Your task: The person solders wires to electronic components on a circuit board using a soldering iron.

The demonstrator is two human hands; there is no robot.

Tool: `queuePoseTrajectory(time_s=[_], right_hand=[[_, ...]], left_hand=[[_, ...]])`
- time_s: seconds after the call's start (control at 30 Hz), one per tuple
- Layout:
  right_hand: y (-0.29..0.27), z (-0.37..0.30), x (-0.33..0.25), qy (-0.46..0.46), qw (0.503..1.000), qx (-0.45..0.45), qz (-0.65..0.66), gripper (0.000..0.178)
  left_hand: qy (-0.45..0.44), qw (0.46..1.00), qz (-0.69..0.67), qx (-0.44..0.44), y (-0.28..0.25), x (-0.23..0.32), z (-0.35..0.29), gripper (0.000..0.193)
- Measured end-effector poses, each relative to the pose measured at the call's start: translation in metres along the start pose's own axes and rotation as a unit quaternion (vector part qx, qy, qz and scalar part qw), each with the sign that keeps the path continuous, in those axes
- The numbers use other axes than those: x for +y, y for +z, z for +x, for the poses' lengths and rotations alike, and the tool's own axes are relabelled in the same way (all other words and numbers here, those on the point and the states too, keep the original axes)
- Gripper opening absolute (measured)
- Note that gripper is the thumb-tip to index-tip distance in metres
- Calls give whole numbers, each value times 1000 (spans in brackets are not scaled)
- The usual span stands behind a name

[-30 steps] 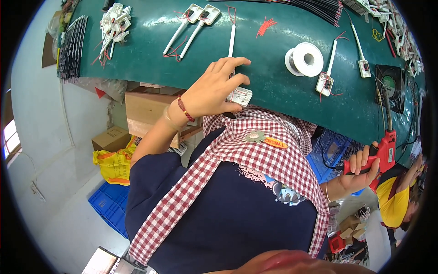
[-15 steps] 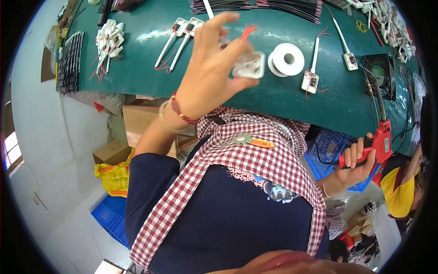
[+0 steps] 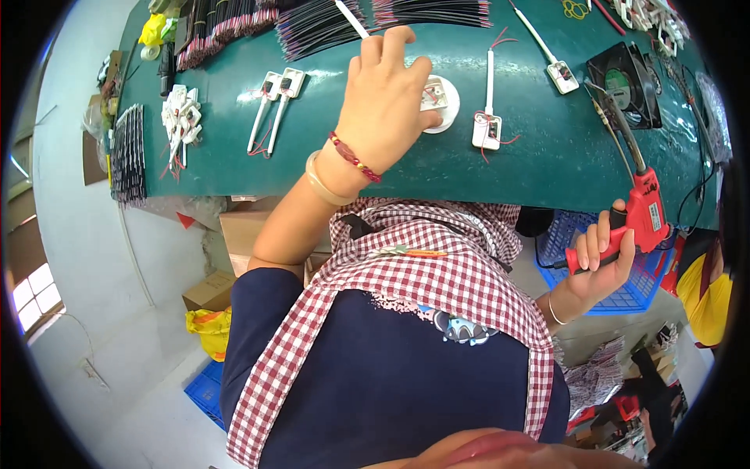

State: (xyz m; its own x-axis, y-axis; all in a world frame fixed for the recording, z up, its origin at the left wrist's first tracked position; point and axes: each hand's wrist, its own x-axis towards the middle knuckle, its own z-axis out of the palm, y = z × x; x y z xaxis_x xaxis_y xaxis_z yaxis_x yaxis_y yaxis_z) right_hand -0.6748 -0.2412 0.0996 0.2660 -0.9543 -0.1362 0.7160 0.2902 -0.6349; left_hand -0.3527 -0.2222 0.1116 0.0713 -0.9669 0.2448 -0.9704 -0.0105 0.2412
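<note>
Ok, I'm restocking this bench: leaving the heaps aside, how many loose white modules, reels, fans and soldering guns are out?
White modules lying singly: 4
White module in left hand: 1
White reel: 1
Black fan: 1
Red soldering gun in right hand: 1
Total: 8

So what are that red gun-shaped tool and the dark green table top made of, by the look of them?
The red gun-shaped soldering tool in the right hand looks like moulded plastic, smooth and slightly glossy, with a thin grey tip that is probably metal. The dark green table top looks like a matt rubbery or vinyl mat: it is even in colour with only dull reflections, though I can't be sure.
</note>
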Motion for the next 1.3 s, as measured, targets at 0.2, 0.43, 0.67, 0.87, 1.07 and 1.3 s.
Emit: queuePoseTrajectory(time_s=[0.2,0.43,0.67,0.87,1.07,1.3], right_hand=[[-4,-1,1,4,1000,-6,10,38],[-2,0,3,15,1000,-13,2,38],[19,5,20,40,998,-30,-23,42],[37,19,26,76,995,-43,-39,42],[56,25,33,102,993,-50,-41,42],[79,25,51,75,989,-39,-117,40]], left_hand=[[19,998,18,-56,-11,2,-5,40],[18,999,-16,-33,-9,-6,-10,40],[-52,994,-92,-39,-39,-7,-39,68],[-53,970,-214,99,-60,-36,-55,57],[-144,532,-828,104,-46,-25,-65,66],[-196,830,-502,142,-6,-26,-77,20]])
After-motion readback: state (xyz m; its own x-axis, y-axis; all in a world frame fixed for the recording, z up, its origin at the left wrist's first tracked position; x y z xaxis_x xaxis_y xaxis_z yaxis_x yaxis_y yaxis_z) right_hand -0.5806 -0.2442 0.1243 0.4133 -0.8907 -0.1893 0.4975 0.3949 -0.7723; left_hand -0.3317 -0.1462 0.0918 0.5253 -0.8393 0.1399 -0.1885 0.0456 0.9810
